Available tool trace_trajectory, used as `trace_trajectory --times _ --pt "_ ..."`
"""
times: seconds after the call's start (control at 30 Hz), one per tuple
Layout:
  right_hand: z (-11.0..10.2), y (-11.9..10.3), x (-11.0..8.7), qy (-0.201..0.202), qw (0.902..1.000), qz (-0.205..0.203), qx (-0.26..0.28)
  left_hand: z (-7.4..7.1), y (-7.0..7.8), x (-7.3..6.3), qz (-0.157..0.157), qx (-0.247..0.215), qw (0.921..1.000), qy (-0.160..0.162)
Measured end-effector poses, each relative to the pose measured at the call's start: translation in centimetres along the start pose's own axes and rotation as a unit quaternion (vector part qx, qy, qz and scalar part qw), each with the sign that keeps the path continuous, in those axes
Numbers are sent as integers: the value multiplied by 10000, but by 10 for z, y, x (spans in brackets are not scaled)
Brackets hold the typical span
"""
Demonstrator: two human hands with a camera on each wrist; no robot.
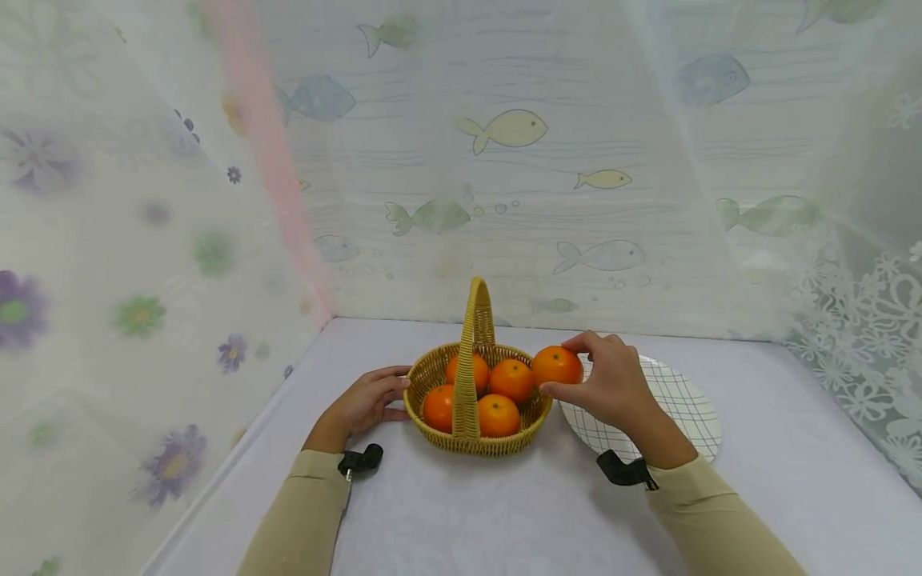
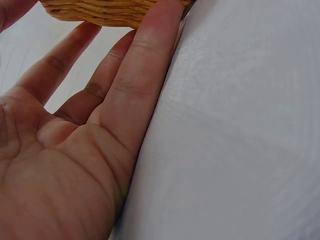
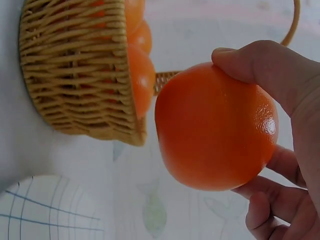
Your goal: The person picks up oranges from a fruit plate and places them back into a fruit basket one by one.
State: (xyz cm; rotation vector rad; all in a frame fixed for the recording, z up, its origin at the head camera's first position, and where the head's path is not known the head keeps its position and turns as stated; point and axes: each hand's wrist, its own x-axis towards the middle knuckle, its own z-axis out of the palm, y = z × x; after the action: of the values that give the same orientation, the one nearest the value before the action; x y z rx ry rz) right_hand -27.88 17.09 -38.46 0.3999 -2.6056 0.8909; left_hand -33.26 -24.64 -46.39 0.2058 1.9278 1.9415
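An orange (image 1: pixel 557 366) is pinched between the thumb and fingers of my right hand (image 1: pixel 611 382), at the right rim of a yellow wicker basket (image 1: pixel 481 446). Seen from the right wrist, this orange (image 3: pixel 215 127) is off the table and apart from the basket wall (image 3: pixel 75 65). Several more oranges (image 1: pixel 499 415) lie inside the basket, partly behind its tall arched handle (image 1: pixel 466 376). My left hand (image 1: pixel 365 402) touches the basket's left side. The left wrist view has its extended fingers (image 2: pixel 135 85) reaching to the woven wall (image 2: pixel 100 11), with the little-finger side along the table.
To the right of the basket, a white plate (image 1: pixel 680 392) with a dark grid pattern sits partly beneath my right hand and forearm. A white cloth (image 1: pixel 461 520) covers the table. Curtains with fish (image 1: pixel 515 128) and flowers (image 1: pixel 140 312) hang behind and to the left.
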Motion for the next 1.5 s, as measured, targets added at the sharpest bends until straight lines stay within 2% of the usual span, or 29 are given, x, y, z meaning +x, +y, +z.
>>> trace_trajectory --times 0.4,0.77,1.3,1.5 --pt "16 -15 2 -153 9997 -161 106 -2 -2 1 1 43 10000 -19" --pt "31 -35 13 -114 9987 -352 336 0 -2 1 -3 28 10000 35" --pt "59 -52 25 -468 9945 -143 929 1 1 -1 24 16 10000 8" --pt "63 -55 26 -607 9941 -5 895 1 0 -1 -30 12 10000 72"
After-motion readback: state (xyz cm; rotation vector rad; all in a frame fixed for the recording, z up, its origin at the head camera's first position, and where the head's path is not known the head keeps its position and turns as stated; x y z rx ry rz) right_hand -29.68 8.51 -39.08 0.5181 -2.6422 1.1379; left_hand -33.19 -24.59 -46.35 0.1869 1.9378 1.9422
